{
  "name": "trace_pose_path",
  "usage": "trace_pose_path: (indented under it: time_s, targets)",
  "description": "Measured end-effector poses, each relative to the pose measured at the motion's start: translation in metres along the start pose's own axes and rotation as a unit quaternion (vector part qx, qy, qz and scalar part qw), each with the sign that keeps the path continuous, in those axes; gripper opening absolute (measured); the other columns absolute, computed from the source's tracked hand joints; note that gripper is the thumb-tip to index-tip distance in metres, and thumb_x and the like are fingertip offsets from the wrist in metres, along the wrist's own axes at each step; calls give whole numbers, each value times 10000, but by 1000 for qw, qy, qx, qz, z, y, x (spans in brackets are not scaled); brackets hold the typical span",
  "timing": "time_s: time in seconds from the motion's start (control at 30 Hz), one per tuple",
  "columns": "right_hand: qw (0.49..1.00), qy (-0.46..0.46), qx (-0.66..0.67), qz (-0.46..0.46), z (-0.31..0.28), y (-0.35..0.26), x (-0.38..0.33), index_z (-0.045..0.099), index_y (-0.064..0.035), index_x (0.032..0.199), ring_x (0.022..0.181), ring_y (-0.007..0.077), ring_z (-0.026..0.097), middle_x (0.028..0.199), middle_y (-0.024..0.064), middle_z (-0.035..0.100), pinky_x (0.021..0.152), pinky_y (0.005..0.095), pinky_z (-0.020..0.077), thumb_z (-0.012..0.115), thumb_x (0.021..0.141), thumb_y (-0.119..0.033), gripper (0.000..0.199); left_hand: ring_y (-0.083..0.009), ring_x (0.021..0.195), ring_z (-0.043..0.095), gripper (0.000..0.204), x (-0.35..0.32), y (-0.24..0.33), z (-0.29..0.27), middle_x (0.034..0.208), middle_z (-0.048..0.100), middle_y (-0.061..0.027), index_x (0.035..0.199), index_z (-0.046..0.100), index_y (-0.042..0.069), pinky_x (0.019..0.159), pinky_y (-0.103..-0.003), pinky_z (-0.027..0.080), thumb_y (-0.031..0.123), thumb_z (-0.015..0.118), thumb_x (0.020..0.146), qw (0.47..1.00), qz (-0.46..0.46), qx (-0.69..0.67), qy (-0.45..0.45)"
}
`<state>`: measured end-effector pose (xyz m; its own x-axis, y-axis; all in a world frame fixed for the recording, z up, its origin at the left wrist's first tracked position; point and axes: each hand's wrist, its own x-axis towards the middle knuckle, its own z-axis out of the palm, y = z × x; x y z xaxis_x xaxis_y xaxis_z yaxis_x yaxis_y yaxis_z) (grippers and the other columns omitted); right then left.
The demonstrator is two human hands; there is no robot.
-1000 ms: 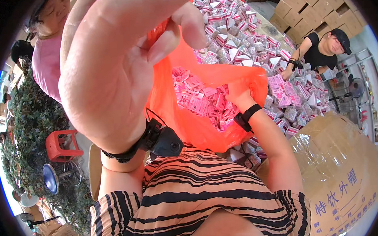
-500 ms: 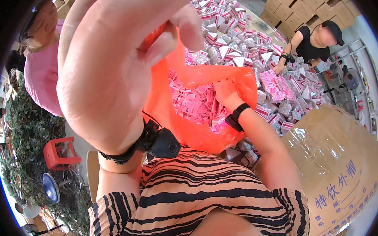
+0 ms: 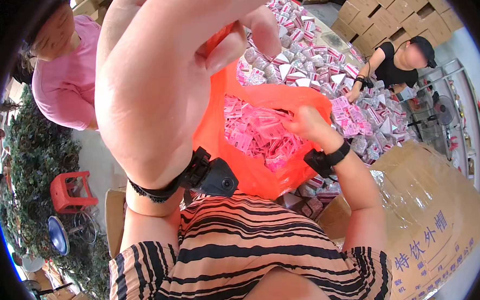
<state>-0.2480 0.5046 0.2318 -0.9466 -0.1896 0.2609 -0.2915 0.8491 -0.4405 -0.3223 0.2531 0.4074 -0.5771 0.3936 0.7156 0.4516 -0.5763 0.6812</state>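
Observation:
Close to the camera, my left hand (image 3: 155, 89) is raised with its fingers curled round the upper edge of an orange-red plastic bag (image 3: 209, 131). The bag hangs open and bulges with many small flat pink packets (image 3: 260, 128). At the bag's right side, my right hand (image 3: 310, 125) is over the packets near the rim, its fingers bent together. Whatever lies between those fingertips is too small to make out. Both my wrists wear black straps with small devices.
Beyond the bag spreads a heap of silvery wrapped packs (image 3: 305, 54) with pink and white. A cardboard box (image 3: 417, 211) stands at right. One co-worker in black (image 3: 398, 68) handles packs; another in pink (image 3: 65, 77) is at left. A red stool (image 3: 73, 191) stands left.
My right hand has moved right and lifted from deep among the packets toward the bag's rim. My left hand still holds the bag, slightly farther right in view.

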Motion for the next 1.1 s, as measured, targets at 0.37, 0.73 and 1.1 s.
trace_pose_path:
  time_s: [0.37,0.73,1.1]
  targets:
    - [911,125,369,138,-134,-13,-9,565,11,1122,856,100,587,985,18,624,777,242,466,616,706,32,419,-342,1200,436,489,-5,-11,-13,1318,382,-254,1129,528,-102,905,-375,461,300,323,941,995,27,-91,16]
    - [953,219,77,196,-209,135,-88,587,30,1065,821,132,591,915,45,638,741,249,454,622,713,-15,357,-436,1125,481,304,-5,1,13,1215,428,-320,1122,428,-211,893,-358,484,-147,440,825,994,90,56,40]
    - [853,-72,-391,338,-96,229,-166,639,-202,1017,935,313,577,1062,96,537,769,440,481,575,751,-133,282,-447,1200,401,306,5,-7,32,1253,393,-343,1165,381,-202,964,-382,431,-59,357,896,997,21,18,71]
